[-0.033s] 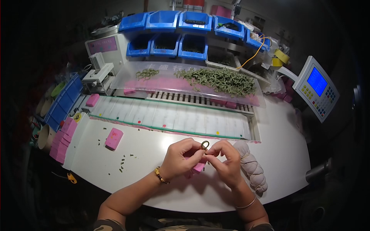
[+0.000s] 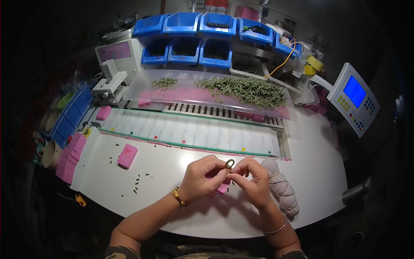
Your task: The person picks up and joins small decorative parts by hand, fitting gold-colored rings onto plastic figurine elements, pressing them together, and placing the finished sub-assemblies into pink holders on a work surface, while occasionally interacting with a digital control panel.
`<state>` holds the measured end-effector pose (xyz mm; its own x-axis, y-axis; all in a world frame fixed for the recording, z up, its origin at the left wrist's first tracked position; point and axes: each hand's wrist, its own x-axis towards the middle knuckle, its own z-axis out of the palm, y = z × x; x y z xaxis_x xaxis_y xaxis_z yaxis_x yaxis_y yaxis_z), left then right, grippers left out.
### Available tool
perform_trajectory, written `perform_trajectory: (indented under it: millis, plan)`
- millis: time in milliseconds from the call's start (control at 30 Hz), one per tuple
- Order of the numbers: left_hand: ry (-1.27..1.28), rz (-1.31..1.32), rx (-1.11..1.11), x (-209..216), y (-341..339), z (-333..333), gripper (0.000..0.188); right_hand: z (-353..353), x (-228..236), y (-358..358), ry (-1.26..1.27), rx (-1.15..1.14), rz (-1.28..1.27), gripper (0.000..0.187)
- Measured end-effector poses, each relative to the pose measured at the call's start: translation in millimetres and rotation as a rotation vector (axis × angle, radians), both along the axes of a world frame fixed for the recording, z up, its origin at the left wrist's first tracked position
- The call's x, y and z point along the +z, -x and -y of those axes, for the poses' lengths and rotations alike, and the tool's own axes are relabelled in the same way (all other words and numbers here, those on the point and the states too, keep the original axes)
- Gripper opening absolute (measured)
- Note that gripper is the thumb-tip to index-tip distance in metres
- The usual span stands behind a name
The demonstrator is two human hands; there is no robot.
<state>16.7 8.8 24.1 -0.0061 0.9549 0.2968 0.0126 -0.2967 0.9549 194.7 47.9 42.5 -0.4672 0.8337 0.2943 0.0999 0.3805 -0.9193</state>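
Note:
A small olive-green loop (image 2: 227,164) stands up between my fingertips, above the near part of the white table. My left hand (image 2: 203,175) is closed, with thumb and forefinger pinching the loop at its base. Thumb and forefinger of my right hand (image 2: 254,183) are pressed together right beside that base; what exactly they grip is too small to make out. Beneath my hands, partly covered by them, is a pink block (image 2: 223,189). A twisted pale cloth (image 2: 283,190) lies just right of my right hand.
Beyond a white strip board (image 2: 207,133), a clear tray (image 2: 185,93) carries a pile of green pieces (image 2: 250,90). Blue bins (image 2: 182,22) line the back. Pink blocks (image 2: 127,156) and green bits (image 2: 137,181) lie left. A control panel (image 2: 355,99) stands right.
The green loop has tilted and dropped very slightly between my fingers. Both hands keep nearly the same place and grip.

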Motion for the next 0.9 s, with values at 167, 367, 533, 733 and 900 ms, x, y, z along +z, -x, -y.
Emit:
perform_trajectory:
  millis: [167, 367, 533, 733, 900]
  plan:
    - [-0.594, -0.519, 0.229, 0.4, 3.8, -6.1, 0.012, -8.3, -9.8, -7.6, 0.592, 0.182, -0.247, 0.014]
    - [-0.471, -0.527, 0.179, 1.3, 3.4, -6.6, 0.011, -4.3, 0.5, -4.4, 0.407, 0.129, -0.267, 0.03]
    - [-0.26, -0.374, 0.034, -7.4, 1.3, -3.3, 0.009, -3.8, -10.7, -2.4, 0.305, 0.105, -0.183, 0.015]
    - [0.282, 0.01, -0.208, 0.1, -0.3, -1.0, 0.014, -4.0, -10.5, -4.0, 0.373, 0.061, -0.238, 0.014]
    - [0.38, 0.185, -0.33, -6.4, 3.8, -4.3, 0.017, -0.3, -12.8, 1.2, 0.309, 0.017, -0.257, 0.014]
